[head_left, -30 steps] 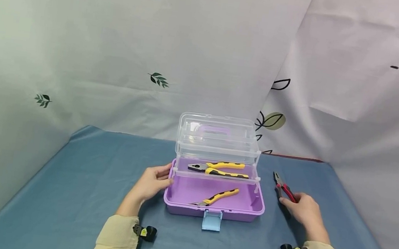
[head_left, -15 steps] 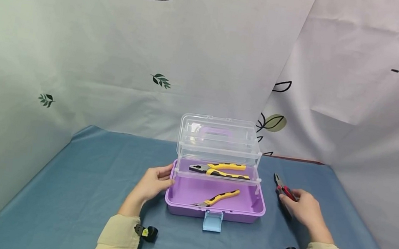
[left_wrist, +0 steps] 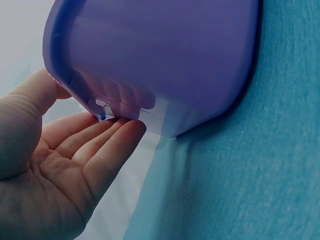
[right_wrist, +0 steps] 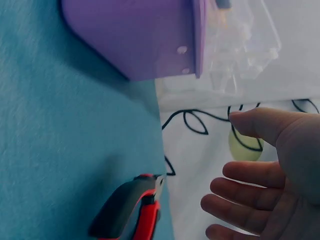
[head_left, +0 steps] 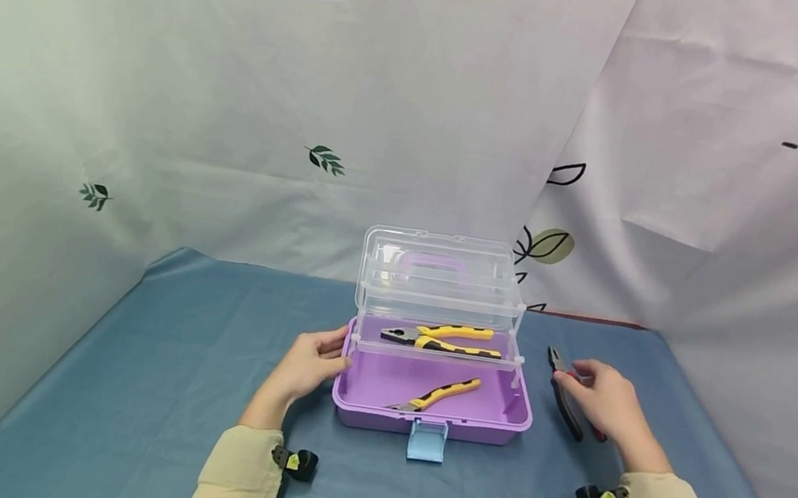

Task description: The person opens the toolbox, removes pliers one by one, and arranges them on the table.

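Observation:
My left hand grips the left wall of a purple toolbox. In the left wrist view its thumb hooks over the rim and the fingers lie along the outside of the wall. The toolbox stands with its clear lid raised. Yellow-and-black pliers sit in the clear upper tray, and another yellow-handled pair lies in the purple bottom. Right of the box, red-and-black pliers lie on the cloth with handles spread. My right hand hovers over them, fingers loosely extended and holding nothing, as the right wrist view shows.
A blue latch hangs down at the toolbox's front. Blue cloth covers the table. White patterned fabric hangs behind and at the sides, right at the table's back edge.
My right hand has let go of the red-and-black pliers and lifted off them, leaving them on the cloth with handles spread. My left hand keeps its grip on the toolbox.

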Available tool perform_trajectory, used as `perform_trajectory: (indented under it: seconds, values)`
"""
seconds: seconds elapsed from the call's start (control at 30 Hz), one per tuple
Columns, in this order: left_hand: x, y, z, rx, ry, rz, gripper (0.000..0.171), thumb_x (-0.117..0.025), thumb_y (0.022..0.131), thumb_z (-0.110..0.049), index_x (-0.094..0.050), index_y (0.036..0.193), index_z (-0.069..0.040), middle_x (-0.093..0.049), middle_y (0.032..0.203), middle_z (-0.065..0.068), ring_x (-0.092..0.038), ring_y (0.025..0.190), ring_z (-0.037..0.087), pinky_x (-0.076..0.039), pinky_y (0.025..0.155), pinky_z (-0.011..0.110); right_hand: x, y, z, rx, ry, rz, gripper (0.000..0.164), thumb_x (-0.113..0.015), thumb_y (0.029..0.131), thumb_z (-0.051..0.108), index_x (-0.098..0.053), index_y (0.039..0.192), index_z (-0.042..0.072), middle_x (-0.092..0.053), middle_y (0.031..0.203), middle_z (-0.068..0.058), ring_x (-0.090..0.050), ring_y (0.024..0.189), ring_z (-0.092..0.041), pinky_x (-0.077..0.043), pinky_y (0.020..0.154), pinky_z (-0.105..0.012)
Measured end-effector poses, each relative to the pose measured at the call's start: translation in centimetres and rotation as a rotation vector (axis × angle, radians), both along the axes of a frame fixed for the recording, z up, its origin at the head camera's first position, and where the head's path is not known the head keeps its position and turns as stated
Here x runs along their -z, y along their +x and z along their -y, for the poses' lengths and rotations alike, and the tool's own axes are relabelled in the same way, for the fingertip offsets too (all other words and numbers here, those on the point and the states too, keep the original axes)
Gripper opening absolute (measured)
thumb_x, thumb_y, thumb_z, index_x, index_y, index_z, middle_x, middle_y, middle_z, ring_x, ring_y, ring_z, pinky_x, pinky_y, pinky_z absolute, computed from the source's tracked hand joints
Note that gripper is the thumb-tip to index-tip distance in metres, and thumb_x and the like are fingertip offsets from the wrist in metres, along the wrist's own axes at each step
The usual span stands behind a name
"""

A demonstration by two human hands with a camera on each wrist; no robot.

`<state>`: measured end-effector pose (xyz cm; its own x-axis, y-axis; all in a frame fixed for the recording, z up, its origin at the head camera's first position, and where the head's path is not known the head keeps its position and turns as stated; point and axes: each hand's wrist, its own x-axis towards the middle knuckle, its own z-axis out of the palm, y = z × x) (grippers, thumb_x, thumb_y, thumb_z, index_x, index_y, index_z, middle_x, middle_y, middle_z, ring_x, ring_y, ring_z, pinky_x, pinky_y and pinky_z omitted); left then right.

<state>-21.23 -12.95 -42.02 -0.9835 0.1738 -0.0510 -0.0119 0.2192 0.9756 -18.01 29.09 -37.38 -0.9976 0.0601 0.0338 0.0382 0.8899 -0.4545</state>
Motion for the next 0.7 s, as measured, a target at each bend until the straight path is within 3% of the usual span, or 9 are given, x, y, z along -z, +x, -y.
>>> perform_trajectory:
  seconds: [0.17,0.5,0.7]
  values:
    - [-0.1,0.1,0.1,0.003,0.006,0.003,0.060,-0.063,0.084,0.001,-0.041,0.140,0.002,-0.051,0.134,0.026,-0.052,0.123,0.037,-0.055,0.089,0.040,-1.0,0.1,1.0,-0.016,-0.019,0.010,0.065,-0.059,0.089,0.048,-0.055,0.124,-0.007,-0.062,0.113,-0.028,-0.060,0.099,-0.037,-0.055,0.079,-0.050]
    - [-0.3,0.1,0.0,0.002,0.001,0.012,0.059,-0.063,0.085,0.000,-0.042,0.140,0.000,-0.052,0.134,0.025,-0.053,0.123,0.036,-0.053,0.091,0.040,-3.1,0.2,2.5,-0.043,-0.021,-0.010,0.059,-0.059,0.091,0.042,-0.055,0.125,-0.006,-0.061,0.115,-0.027,-0.060,0.103,-0.038,-0.056,0.080,-0.049]
    - [-0.3,0.2,-0.1,0.001,0.015,0.009,0.059,-0.063,0.084,0.002,-0.042,0.140,0.002,-0.052,0.133,0.026,-0.053,0.122,0.037,-0.053,0.090,0.041,-4.1,0.0,3.2,-0.083,-0.005,-0.019,0.061,-0.058,0.091,0.045,-0.055,0.126,-0.005,-0.060,0.118,-0.027,-0.058,0.107,-0.039,-0.053,0.084,-0.053]
